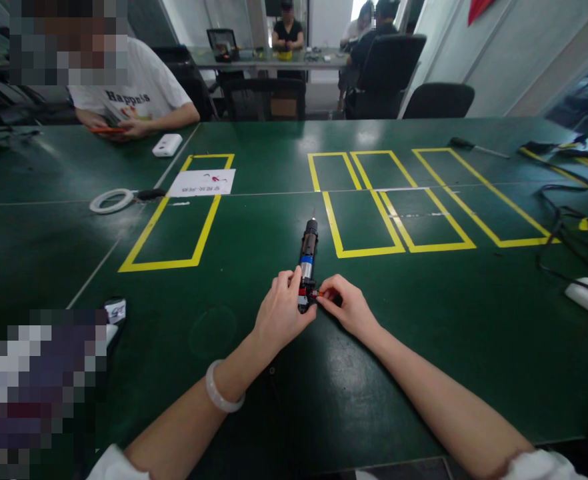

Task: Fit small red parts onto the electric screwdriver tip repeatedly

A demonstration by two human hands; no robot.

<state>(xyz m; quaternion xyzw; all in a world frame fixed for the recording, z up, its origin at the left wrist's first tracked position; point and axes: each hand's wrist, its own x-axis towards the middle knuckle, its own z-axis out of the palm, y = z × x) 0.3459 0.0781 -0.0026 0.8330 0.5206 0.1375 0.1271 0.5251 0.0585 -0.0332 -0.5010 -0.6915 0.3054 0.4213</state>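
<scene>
A slim black tool with a blue band and a silver ring lies on the green table, its thin tip pointing away from me. My left hand is closed around the tool's near end, a pale bangle on the wrist. My right hand pinches a small red and black piece at that same end, fingers pressed together. Both hands meet at the tool's base.
Yellow tape outlines mark boxes on the table. A tape roll, a white paper and a small white device lie far left. A person in a white shirt sits opposite. Black cables trail at the right.
</scene>
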